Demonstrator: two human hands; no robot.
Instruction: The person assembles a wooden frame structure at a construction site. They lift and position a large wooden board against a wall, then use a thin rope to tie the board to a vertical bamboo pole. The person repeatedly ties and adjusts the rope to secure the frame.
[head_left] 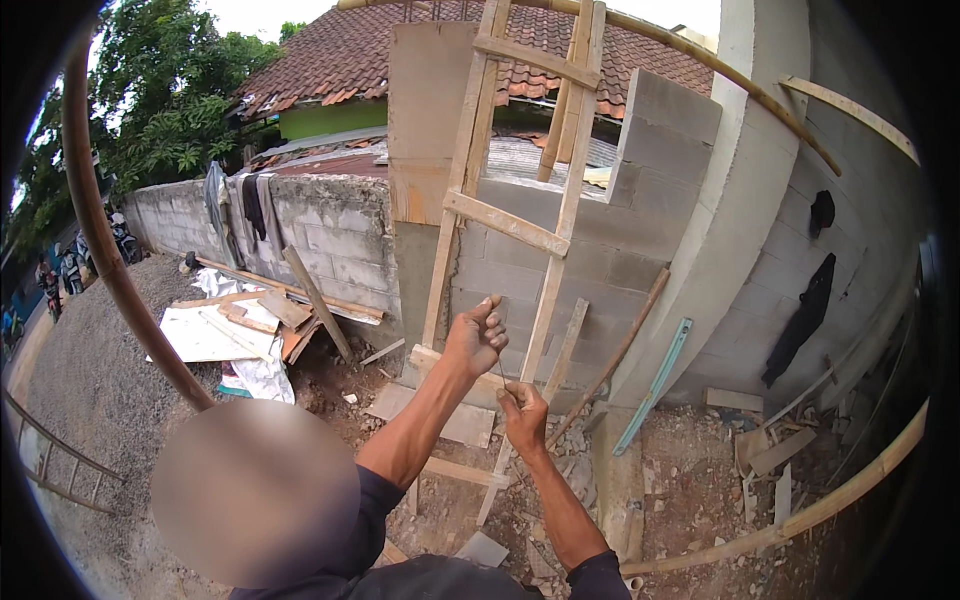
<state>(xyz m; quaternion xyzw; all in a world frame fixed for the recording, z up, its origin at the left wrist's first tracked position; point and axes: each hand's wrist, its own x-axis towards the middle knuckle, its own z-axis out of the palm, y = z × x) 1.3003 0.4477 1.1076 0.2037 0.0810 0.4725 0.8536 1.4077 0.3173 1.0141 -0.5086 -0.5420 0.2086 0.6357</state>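
My left hand (pixel 475 338) is raised in front of a wooden ladder (pixel 507 222), its fingers curled closed with the thumb uppermost. Lower and slightly to the right, my right hand (pixel 524 417) pinches with thumb and fingertips. A thin dark strand (pixel 503 371), which looks like wire, runs between the two hands; its ends are hidden in the fingers. Both hands overlap the ladder's lower part in the picture; whether they touch it I cannot tell. The ladder stands upright before a grey block wall (pixel 500 265).
A concrete column (pixel 715 220) rises at the right, with a turquoise bar (pixel 652 385) leaning by its foot. Bamboo poles (pixel 120 250) cross the view's edges. Scrap boards (pixel 215 330) lie left, beside a gravel heap (pixel 90 400). Rubble covers the ground. A blurred patch hides the lower left.
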